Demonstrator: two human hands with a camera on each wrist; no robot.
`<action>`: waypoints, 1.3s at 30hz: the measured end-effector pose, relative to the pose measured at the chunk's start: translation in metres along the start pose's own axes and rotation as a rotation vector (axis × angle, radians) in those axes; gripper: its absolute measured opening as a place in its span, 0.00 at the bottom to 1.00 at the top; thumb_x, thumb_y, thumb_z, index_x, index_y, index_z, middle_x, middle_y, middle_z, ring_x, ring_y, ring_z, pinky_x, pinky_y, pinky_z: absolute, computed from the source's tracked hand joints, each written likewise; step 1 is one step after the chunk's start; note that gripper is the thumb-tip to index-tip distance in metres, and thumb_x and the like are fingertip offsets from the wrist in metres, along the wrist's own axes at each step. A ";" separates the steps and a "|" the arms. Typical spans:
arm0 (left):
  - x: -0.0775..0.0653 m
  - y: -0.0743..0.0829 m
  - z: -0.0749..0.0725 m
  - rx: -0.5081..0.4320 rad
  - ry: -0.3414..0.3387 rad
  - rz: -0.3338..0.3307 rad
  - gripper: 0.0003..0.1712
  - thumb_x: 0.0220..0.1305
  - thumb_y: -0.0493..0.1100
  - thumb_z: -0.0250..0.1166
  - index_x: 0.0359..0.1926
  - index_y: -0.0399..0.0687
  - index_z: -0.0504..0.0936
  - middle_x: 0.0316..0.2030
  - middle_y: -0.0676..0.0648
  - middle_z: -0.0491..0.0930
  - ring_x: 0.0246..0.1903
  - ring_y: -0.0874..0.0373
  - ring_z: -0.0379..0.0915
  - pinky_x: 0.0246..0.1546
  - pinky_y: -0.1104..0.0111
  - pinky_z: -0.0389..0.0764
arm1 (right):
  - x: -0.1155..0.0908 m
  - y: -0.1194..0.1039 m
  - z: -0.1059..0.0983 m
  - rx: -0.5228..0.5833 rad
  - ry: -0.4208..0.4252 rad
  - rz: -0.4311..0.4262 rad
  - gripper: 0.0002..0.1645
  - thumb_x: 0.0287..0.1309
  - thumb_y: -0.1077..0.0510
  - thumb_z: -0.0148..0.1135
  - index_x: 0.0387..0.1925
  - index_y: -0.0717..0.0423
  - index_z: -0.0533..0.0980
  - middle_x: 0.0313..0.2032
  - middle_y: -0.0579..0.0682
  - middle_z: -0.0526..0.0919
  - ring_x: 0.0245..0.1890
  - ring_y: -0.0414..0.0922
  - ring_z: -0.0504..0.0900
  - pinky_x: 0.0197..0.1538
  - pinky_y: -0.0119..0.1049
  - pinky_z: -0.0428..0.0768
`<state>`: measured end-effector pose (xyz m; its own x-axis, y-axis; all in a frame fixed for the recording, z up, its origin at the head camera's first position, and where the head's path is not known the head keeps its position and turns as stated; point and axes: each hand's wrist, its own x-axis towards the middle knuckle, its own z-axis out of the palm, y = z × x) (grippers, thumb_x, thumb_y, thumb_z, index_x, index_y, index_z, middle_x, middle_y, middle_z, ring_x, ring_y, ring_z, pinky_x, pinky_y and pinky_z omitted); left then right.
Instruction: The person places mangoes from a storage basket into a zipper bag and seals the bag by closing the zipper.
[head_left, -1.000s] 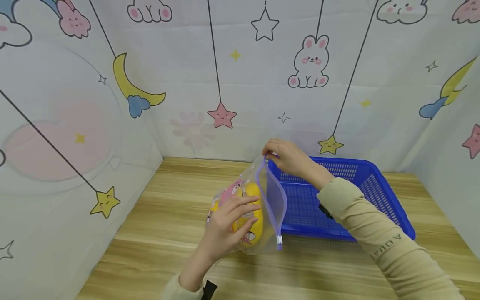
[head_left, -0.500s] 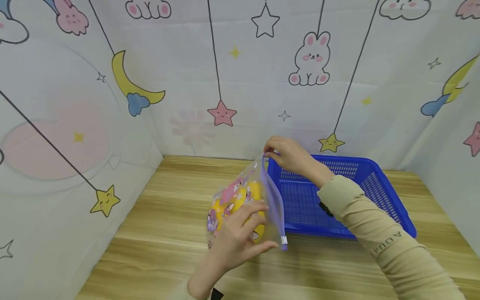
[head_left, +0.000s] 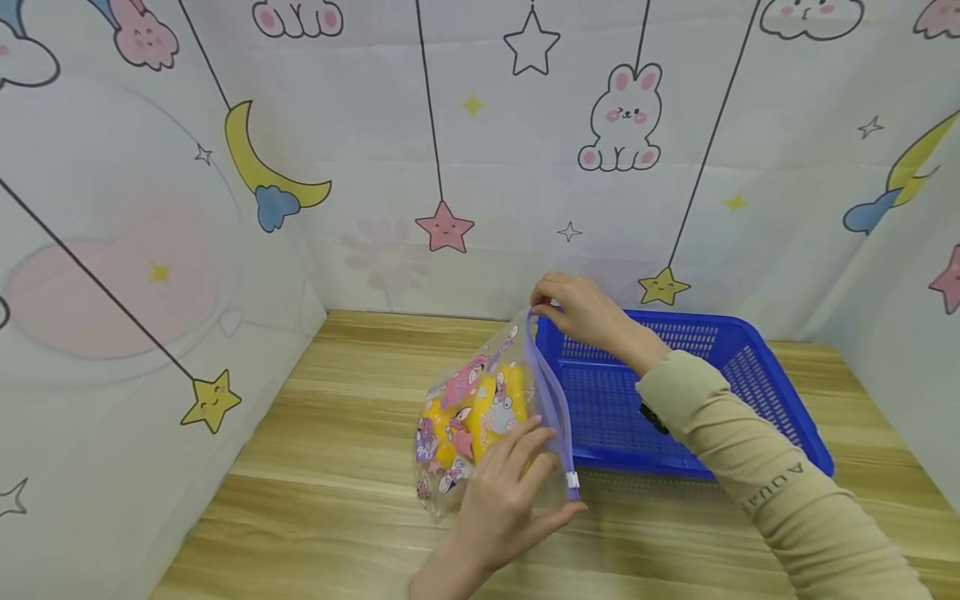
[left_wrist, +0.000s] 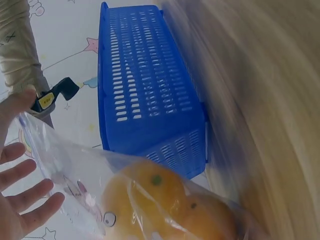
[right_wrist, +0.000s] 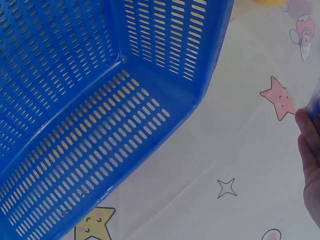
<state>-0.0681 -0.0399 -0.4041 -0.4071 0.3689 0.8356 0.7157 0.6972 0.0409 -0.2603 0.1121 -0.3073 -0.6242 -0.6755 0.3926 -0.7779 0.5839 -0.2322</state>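
Observation:
A clear zip bag (head_left: pixel 467 379) with a purple slider closure and cartoon prints stands tilted on the table. Through its film show yellow-orange round fruits, oranges (left_wrist: pixel 145 192) by their green stem ends in the left wrist view. My right hand (head_left: pixel 581 315) pinches the upper corner of the bag's mouth, which gapes slightly. At the lower end of the mouth, my left hand (head_left: pixel 504 500) lies against the bag with fingers spread, its thumb stretched out just below the white slider (head_left: pixel 573 480). In the right wrist view only the fingers (right_wrist: pixel 311 145) of that hand show at the edge.
Directly behind and right of the bag stands a blue perforated plastic basket (head_left: pixel 615 408), under my right forearm. All this is on a wood-grain table (head_left: pixel 322 467). White cartoon-printed cloth (head_left: pixel 510 183) walls it at the back and both sides.
My left hand has slid right and down along the bag's front, from over the fruit towards the slider. The bag's mouth has narrowed; my right hand keeps its pinch at the upper corner.

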 end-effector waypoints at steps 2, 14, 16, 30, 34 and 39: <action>0.000 0.003 0.002 0.013 0.016 -0.013 0.25 0.40 0.57 0.78 0.33 0.49 0.77 0.48 0.48 0.81 0.55 0.50 0.77 0.50 0.63 0.82 | 0.000 0.000 0.000 0.001 -0.001 0.003 0.04 0.61 0.61 0.62 0.37 0.57 0.80 0.36 0.51 0.84 0.38 0.46 0.83 0.43 0.39 0.83; -0.004 0.007 0.005 -0.028 0.059 -0.053 0.11 0.46 0.41 0.70 0.34 0.47 0.80 0.47 0.47 0.82 0.49 0.54 0.81 0.49 0.69 0.83 | 0.000 0.000 0.001 0.001 -0.009 0.015 0.09 0.60 0.70 0.57 0.41 0.61 0.80 0.41 0.54 0.84 0.43 0.49 0.83 0.48 0.42 0.83; -0.005 0.006 0.004 -0.023 0.071 -0.056 0.10 0.47 0.41 0.70 0.33 0.47 0.81 0.45 0.47 0.83 0.46 0.55 0.82 0.47 0.69 0.84 | 0.000 -0.001 0.001 0.003 -0.011 0.023 0.11 0.60 0.72 0.56 0.41 0.61 0.80 0.41 0.54 0.84 0.43 0.49 0.83 0.49 0.42 0.84; -0.007 0.003 -0.008 0.033 0.164 -0.060 0.05 0.60 0.39 0.63 0.36 0.45 0.83 0.34 0.51 0.87 0.31 0.61 0.84 0.36 0.74 0.84 | 0.002 -0.003 0.002 -0.001 -0.012 0.046 0.09 0.60 0.69 0.58 0.41 0.59 0.79 0.41 0.53 0.83 0.44 0.49 0.82 0.49 0.42 0.83; -0.007 0.003 -0.009 0.002 0.178 -0.061 0.03 0.58 0.38 0.64 0.35 0.45 0.83 0.31 0.51 0.87 0.28 0.62 0.83 0.33 0.76 0.83 | 0.002 -0.004 0.002 -0.002 -0.009 0.047 0.08 0.61 0.68 0.59 0.40 0.60 0.79 0.41 0.53 0.83 0.44 0.49 0.82 0.48 0.42 0.83; -0.007 0.002 -0.010 -0.016 0.193 -0.064 0.02 0.60 0.38 0.64 0.33 0.46 0.83 0.28 0.53 0.85 0.23 0.64 0.80 0.28 0.79 0.81 | 0.002 -0.004 0.001 -0.008 -0.005 0.047 0.07 0.61 0.67 0.59 0.40 0.59 0.79 0.40 0.53 0.83 0.43 0.49 0.83 0.48 0.42 0.83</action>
<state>-0.0580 -0.0469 -0.4049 -0.3368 0.1978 0.9206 0.7014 0.7049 0.1052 -0.2590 0.1080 -0.3068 -0.6602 -0.6497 0.3769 -0.7473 0.6187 -0.2426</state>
